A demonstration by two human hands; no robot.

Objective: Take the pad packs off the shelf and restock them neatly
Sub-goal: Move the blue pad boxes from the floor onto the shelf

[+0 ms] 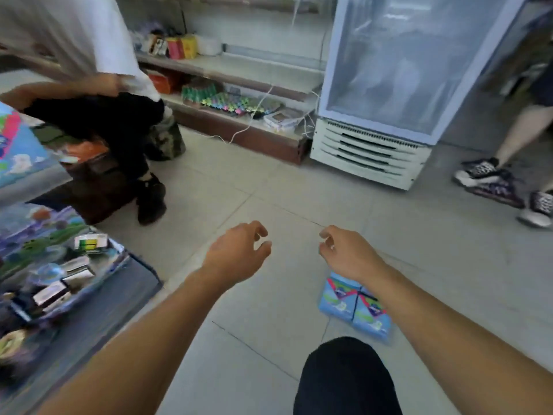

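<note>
Pad packs (pixel 356 308), two blue film-wrapped bundles lying side by side and touching on the floor tiles (pixel 254 190), just beyond my knee (pixel 344 375) and partly under my right forearm. I judge them light and soft: the wrap looks glossy, so probably a little slippery, and the contents should give under pressure rather than break. A grip across the short sides, thumb on one face and fingers on the other, ought to serve; both together might be lifted as a pair if squeezed from the outer edges (the seam between them could let one slide out).

My left hand (pixel 239 253) hangs over the tiles with fingers loosely curled, holding nothing. My right hand (pixel 344 253) is likewise empty, fingers half bent, above and a little beyond the packs, not touching them.

To my left stands a low display (pixel 128 283) crowded with small boxes and printed packets, its corner near my left arm. Ahead are shelves (pixel 239 73) with assorted goods, a loose white cable (pixel 257 115) trailing over them, and a glass-door cooler (pixel 386 85). A crouching person in black trousers (pixel 119 130) blocks the left part of the shelving; another person's feet in patterned sneakers (pixel 490 181) stand at the right. Which shelf takes the packs I cannot tell
</note>
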